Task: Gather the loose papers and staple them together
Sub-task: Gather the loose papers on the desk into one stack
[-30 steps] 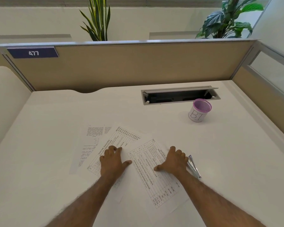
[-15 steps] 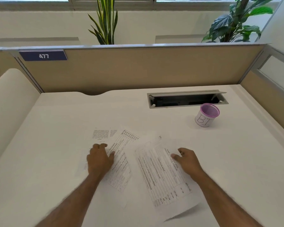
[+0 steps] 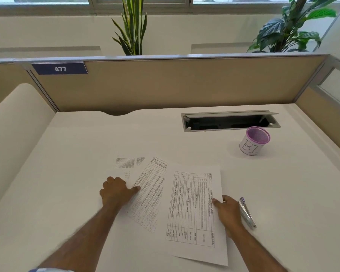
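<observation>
Three loose printed sheets lie overlapping on the white desk (image 3: 67,173). The left sheet (image 3: 126,163) carries text paragraphs. The middle sheet (image 3: 151,195) is a table, tilted. The right sheet (image 3: 192,213) is a table lying nearly straight and on top. My left hand (image 3: 116,191) rests on the left sheet with its fingers curled and its thumb pressing the middle sheet's edge. My right hand (image 3: 229,213) pinches the right sheet's right edge, thumb on top. A silver stapler (image 3: 247,213) with a purple tip lies just right of that hand.
A purple-rimmed mesh cup (image 3: 253,142) labelled "BI" stands at the back right. An open cable slot (image 3: 230,120) is sunk into the desk behind it. Beige partition walls (image 3: 165,85) close the back and right sides.
My right hand has turned the right sheet nearly straight and shifted it, uncovering the stapler. My left hand slid left off the middle sheet toward the left sheet.
</observation>
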The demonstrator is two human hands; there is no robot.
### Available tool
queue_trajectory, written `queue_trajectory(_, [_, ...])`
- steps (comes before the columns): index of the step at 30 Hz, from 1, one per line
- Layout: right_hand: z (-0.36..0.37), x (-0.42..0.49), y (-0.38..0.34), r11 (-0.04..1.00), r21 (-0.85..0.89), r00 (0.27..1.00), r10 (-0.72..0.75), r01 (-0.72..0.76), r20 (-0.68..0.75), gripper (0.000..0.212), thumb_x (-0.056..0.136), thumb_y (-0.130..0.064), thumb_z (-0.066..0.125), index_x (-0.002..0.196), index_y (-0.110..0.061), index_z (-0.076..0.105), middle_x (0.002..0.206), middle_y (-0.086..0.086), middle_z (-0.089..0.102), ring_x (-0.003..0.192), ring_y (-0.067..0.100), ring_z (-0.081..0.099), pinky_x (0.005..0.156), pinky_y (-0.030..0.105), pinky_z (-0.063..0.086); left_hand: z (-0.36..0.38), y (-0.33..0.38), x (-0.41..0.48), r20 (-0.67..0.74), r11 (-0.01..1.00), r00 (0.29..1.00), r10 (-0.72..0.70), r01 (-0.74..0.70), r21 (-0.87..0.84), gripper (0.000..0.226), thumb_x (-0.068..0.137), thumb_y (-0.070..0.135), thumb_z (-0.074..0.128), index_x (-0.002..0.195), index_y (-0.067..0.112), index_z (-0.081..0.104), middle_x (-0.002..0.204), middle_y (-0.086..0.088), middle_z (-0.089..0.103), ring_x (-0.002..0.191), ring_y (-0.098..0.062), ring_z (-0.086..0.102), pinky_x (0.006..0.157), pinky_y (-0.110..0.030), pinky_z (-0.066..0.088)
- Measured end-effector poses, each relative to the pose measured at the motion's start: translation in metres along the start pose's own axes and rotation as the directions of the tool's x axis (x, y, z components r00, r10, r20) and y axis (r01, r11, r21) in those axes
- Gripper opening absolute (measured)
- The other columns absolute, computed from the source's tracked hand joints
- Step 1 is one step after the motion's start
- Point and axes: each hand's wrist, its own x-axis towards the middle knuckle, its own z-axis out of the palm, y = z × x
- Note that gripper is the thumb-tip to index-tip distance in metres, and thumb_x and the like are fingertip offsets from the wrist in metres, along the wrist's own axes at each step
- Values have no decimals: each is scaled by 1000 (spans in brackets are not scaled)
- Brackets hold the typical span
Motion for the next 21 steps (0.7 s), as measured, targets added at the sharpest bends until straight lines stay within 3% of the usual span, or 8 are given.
queue_trajectory(3, [4,-6,0,1000,14,1000,-7,7,8,6,89,-6,62,92,-7,67,87,5,70,79,22,66,63,27,49,-1,1,-1,3,1000,1000,7,-7,6,70,66,72,63,107,16,67,114,-9,56,111,-30,53,92,-45,45])
queue_trajectory(7, [6,-7,1,999,40,1000,1,-1,1,7,89,-6,62,93,-9,66,84,0,69,77,18,65,58,25,45,-1,4,-6,-20,997,1000,24,-26,-74,60,68,64,69,100,13,64,109,-9,61,109,-29,55,89,-43,48])
queue_trajectory(11, [7,-6,0,997,68,999,42,-42,-2,7,88,-6,63,94,-9,65,86,3,68,80,21,64,68,29,48,-1,4,-8,-34,990,999,33,-37,-136,61,65,61,73,105,16,61,109,-5,64,107,-27,58,89,-41,48])
queue_trajectory(14, [0,1,-7,997,43,997,62,-64,43,6,87,-3,62,88,-7,66,87,7,69,76,19,63,66,29,49,-3,3,-8,-9,989,999,31,-32,-145,69,63,63,74,111,17,57,112,-3,65,107,-27,59,90,-41,47])
queue_trajectory(18, [-17,18,-16,994,-33,987,104,-101,123,7,87,-4,63,89,-4,69,93,10,73,88,28,68,83,41,56,-5,2,-6,20,991,999,35,-32,-130,72,61,65,73,111,17,56,109,-3,66,104,-27,61,89,-42,49])
queue_trajectory(21, [-26,28,-21,985,-21,970,174,-173,168,10,85,-4,66,92,1,70,100,17,74,94,34,69,91,52,54,-8,4,-5,53,995,998,47,-42,-85,64,62,66,71,100,15,62,96,-3,67,89,-26,65,78,-38,53])
